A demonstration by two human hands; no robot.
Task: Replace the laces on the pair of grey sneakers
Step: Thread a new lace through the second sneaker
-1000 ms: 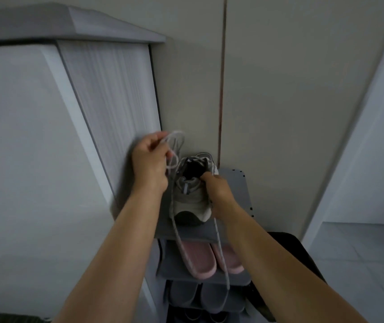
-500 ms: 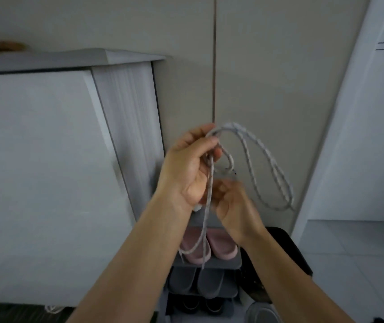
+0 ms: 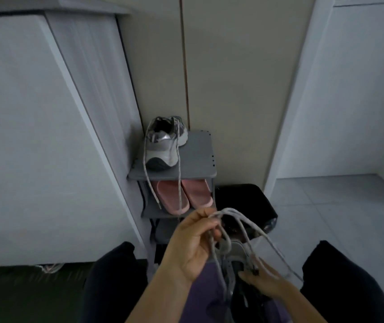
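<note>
On the rack [image 3: 199,159], one grey sneaker [image 3: 163,149] trails loose laces [image 3: 179,180]; my left hand [image 3: 191,250] pinches a looped lace [image 3: 232,212], my right hand [image 3: 264,284], blurred, seems to grip the other sneaker [image 3: 236,251].

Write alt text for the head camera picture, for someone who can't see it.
A person's left hand grips a looped grey lace above a grey sneaker in their lap, with the right hand at that shoe. A second sneaker sits on a grey shoe rack ahead, its laces dangling past pink slippers.
</note>
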